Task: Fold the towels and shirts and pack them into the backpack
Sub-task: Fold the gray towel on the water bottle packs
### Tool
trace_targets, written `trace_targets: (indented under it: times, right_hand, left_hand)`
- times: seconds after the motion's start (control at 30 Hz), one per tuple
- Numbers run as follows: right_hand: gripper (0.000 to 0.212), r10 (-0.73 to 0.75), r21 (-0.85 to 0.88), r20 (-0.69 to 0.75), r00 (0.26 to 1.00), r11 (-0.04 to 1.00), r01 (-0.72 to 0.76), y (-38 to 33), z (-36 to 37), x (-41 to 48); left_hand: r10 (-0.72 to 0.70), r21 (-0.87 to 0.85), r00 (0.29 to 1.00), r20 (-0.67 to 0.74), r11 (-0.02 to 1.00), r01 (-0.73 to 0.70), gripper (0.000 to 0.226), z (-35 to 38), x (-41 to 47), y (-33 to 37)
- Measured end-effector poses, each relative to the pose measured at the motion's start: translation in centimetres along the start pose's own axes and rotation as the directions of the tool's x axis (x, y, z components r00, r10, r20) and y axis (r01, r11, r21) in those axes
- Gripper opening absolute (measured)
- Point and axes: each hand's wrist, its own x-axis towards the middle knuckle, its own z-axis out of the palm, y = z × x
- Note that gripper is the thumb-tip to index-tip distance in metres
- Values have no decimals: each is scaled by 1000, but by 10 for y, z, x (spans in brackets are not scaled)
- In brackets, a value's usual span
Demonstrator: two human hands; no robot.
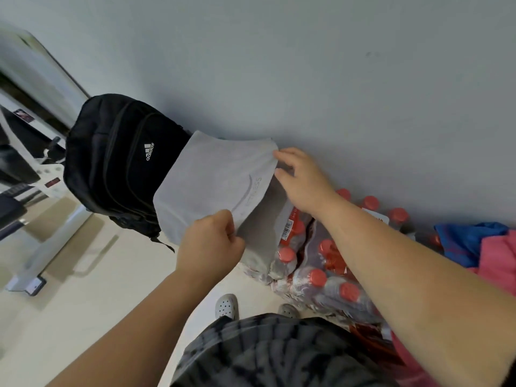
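A grey towel (212, 180) with faint lettering hangs spread in the air in front of the wall. My left hand (210, 241) pinches its lower near corner with curled fingers. My right hand (301, 177) grips the upper right corner between thumb and fingers. A black backpack (117, 160) with a white logo stands against the wall just left of the towel, which overlaps its right side. Whether the backpack is open cannot be seen. A blue garment (469, 241) and a pink garment (499, 263) lie in a heap at the right edge.
Shrink-wrapped packs of red-capped bottles (329, 272) sit on the floor below the towel and along the wall. White furniture with metal legs (42, 219) stands at the left. My feet in light clogs (226, 305) are on the pale floor.
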Motion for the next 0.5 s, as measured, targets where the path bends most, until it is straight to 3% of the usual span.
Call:
trace_targets:
  times: [0.1, 0.17, 0.33, 0.5]
  right_hand:
    - [36, -9, 140, -138, 990, 990, 28, -11, -15, -6]
    - [36, 37, 158, -182, 983, 987, -8, -7, -19, -12]
    - [39, 251, 46, 56, 966, 966, -254, 25, -10, -25]
    - [41, 275, -31, 113, 955, 961, -273, 31, -4, -28]
  left_hand:
    - [101, -41, 994, -27, 994, -103, 15, -10, -5, 15]
    - [164, -37, 985, 45, 986, -162, 15, -2, -6, 21]
    - [118, 118, 938, 327, 979, -164, 7, 45, -3, 17]
    - [137, 182, 919, 369, 959, -216, 7, 54, 2, 11]
